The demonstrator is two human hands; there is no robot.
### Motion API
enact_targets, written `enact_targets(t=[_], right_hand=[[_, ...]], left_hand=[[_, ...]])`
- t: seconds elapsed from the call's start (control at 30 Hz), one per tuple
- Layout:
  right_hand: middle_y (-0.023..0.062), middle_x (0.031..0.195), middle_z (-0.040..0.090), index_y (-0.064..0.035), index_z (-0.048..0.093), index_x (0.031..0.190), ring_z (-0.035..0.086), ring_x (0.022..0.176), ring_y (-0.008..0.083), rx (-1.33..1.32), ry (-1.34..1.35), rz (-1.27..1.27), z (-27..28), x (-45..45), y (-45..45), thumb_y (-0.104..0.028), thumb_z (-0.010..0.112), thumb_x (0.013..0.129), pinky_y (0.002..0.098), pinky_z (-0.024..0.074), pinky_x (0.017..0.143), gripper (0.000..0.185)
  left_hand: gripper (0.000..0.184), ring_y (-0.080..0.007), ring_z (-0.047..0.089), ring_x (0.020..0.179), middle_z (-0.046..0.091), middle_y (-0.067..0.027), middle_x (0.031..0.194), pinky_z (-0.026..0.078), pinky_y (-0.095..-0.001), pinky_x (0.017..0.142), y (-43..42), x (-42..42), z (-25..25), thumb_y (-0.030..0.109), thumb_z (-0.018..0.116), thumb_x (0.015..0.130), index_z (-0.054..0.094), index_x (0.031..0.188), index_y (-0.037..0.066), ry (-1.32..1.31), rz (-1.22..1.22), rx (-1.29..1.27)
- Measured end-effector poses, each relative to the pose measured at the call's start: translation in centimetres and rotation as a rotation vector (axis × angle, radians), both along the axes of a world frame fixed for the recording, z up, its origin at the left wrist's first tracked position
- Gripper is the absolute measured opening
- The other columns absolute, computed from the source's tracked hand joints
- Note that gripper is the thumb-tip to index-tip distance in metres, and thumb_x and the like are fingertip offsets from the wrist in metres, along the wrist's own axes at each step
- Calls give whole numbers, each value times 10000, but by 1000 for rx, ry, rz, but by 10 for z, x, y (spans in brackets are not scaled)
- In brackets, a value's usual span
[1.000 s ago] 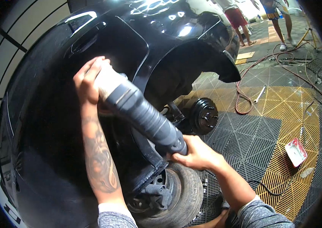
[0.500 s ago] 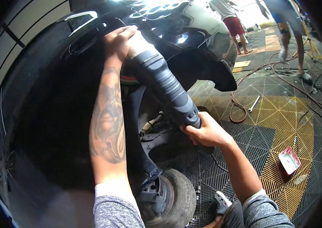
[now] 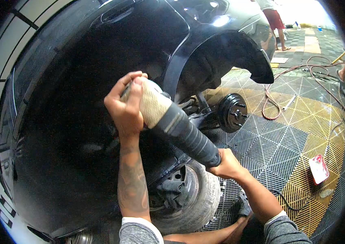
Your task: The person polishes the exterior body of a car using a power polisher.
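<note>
A long black power tool [image 3: 191,136] with a tan wrapped head slants across the middle of the view, in front of the black car body [image 3: 70,101]. My left hand [image 3: 127,103] is wrapped round its head at the upper left. Round the rear end of the handle, at the lower right, my right hand [image 3: 226,163] is closed. The tool's working face is hidden behind its head and my left hand. Below the tool, a tire [image 3: 205,199] with a steel rim lies by the car's lower edge.
A bare wheel hub [image 3: 233,113] sticks out under the wheel arch. On the tiled floor are a red-edged tray [image 3: 319,169], a wrench [image 3: 289,102] and a looped hose [image 3: 271,110]. A person in red shorts [image 3: 273,19] stands at the back; another person's leg [image 3: 344,75] is at the right.
The tool and both my hands went up the panel, then came back down. The view has shifted too. The person at the right has moved toward the frame's edge.
</note>
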State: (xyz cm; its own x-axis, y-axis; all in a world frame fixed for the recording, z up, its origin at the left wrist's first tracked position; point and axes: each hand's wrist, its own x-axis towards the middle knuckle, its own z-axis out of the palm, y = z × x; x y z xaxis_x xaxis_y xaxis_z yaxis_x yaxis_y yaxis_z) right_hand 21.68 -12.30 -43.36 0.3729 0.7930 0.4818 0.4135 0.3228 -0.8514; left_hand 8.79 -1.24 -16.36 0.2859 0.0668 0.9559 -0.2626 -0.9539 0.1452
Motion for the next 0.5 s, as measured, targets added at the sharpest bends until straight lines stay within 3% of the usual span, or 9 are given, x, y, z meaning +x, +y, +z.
enact_targets(t=[0.2,0.3,0.5], right_hand=[[170,928,756,-15,707,1094,742,865,220,16,78,78,-43,-15,11,-230,735,675,360,563,844,472],[207,961,746,-38,712,1128,746,924,322,-26,-9,42,-65,-17,18,-270,763,662,388,571,851,523],[222,968,737,-41,712,1137,733,931,357,-26,-105,27,-69,-14,16,-303,772,666,416,567,864,541]], left_hand=[[339,-240,699,936,737,-178,1017,547,-368,882,7,-47,-59,174,588,919,690,1104,-92,-33,127,-3],[332,-262,704,954,735,-197,1032,548,-383,903,10,-64,-89,152,579,918,679,1106,-102,-82,179,-18],[306,-276,700,985,730,-210,1046,539,-395,936,12,-79,-114,136,567,939,675,1116,-89,-133,142,-65]])
